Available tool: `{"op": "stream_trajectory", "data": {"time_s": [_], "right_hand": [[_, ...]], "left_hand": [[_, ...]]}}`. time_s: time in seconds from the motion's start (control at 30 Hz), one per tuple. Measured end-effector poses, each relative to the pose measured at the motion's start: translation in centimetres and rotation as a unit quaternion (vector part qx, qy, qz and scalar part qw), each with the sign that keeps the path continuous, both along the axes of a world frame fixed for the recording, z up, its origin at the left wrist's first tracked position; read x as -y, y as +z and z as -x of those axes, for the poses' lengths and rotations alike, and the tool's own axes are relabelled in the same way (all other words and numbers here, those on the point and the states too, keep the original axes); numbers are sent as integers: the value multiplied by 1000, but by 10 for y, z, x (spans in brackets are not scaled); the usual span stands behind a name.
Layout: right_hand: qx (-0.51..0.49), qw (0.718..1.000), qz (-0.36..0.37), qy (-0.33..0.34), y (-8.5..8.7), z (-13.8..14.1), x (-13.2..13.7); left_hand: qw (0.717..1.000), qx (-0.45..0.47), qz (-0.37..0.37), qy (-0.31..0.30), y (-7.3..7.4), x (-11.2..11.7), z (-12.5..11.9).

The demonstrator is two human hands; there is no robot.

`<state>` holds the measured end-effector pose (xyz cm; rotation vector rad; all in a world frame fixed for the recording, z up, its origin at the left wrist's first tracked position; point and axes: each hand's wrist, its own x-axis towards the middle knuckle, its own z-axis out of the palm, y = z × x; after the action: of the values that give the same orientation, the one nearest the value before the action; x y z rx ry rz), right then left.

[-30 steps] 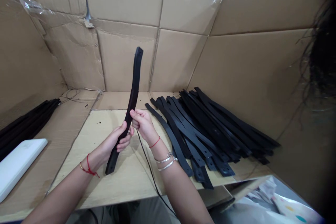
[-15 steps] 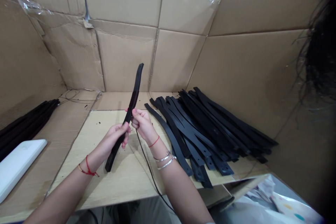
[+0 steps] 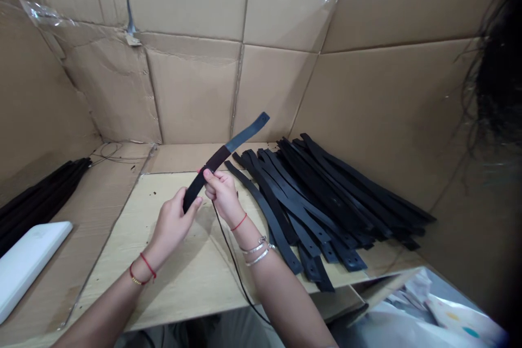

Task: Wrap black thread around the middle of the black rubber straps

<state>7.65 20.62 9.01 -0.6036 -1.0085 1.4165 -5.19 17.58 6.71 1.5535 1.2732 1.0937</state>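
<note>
my left hand (image 3: 173,223) and right hand (image 3: 220,193) are close together, with the fingers of both pinched on one black strap (image 3: 218,159). i hold it near its lower end, above the board (image 3: 122,283), and the rest rises at a slant, its holed tip (image 3: 264,118) free over the pile (image 3: 326,196) of other straps. the strap is springy and i grip only a short stretch, so a slack pinch could let it flop or slip onto the pile and get mixed in. straps already jut past the board's front edge, and a knock could send them over. the thin cord (image 3: 228,250) under my right wrist could also snag my arm.
</note>
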Motion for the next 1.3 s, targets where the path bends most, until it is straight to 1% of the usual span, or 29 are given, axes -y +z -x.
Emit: {"op": "stream_trajectory", "data": {"time_s": [0.03,0.07,0.1,0.17,0.2,0.23,0.27,0.3,0.37,0.4,0.43,0.47,0.5,0.53,0.6,0.63,0.67,0.7,0.77,0.8,0.83,0.9,1.0,1.07,1.1,1.13,1.23,1.27,1.3], "right_hand": [[0,1000,-1,19,0,0,0],[2,999,-5,44,0,-1,1],[3,998,-10,69,1,-1,2],[4,995,-21,102,2,-2,4],[1,994,-25,105,3,-3,5],[-3,994,-27,101,3,-3,5],[-7,995,-26,92,3,-3,5],[-12,997,-21,79,3,-4,4],[-20,998,-12,51,2,-4,2],[-21,999,-9,42,2,-4,1],[-20,999,-9,41,2,-5,1],[-19,999,-13,47,2,-6,1],[-19,998,-18,58,2,-7,1],[-18,997,-21,69,2,-7,1],[-12,997,-20,76,1,-8,1],[-9,997,-17,69,0,-7,1],[-5,998,-12,55,-1,-7,0],[-3,999,-7,35,-2,-6,-1],[3,1000,-2,-10,-4,-3,-3],[6,1000,-2,-26,-5,-2,-4],[7,999,-3,-32,-5,-2,-4],[5,1000,-3,3,-4,-1,-2],[-22,995,1,94,-1,-1,2],[-38,993,0,110,-1,-1,3],[-42,994,0,100,-1,-2,3],[-41,995,0,86,-1,-2,2],[-37,999,-3,38,-3,-2,-1],[-34,999,-5,32,-3,-2,-2],[-33,999,-7,36,-3,-2,-2]], "left_hand": [[999,20,33,-14,1,1,1],[992,67,90,-55,3,2,2],[975,123,153,-106,6,3,3],[928,212,237,-196,12,6,4],[910,233,257,-228,14,7,4],[903,239,260,-246,15,8,4],[911,226,246,-243,15,8,4],[935,194,208,-213,15,8,3],[990,82,72,-91,11,7,2],[999,21,1,-31,9,7,2],[999,-24,-47,4,7,7,1],[997,-41,-61,1,5,7,1],[998,-25,-38,-38,5,7,1],[995,13,10,-99,5,7,1],[965,104,121,-210,6,7,2],[951,128,153,-235,7,6,2],[952,126,158,-231,7,5,3],[965,97,136,-201,7,4,3],[994,1,44,-101,6,2,2],[998,-37,3,-59,5,2,2],[998,-47,-15,-42,5,3,1],[996,22,26,-82,5,6,-1],[962,164,117,-187,6,10,-2],[954,181,112,-211,6,10,-3],[961,166,98,-200,6,9,-4],[973,142,77,-165,6,8,-4],[997,78,7,-26,4,7,-5],[996,85,6,-18,4,7,-5],[993,110,23,-39,4,7,-4]]}}
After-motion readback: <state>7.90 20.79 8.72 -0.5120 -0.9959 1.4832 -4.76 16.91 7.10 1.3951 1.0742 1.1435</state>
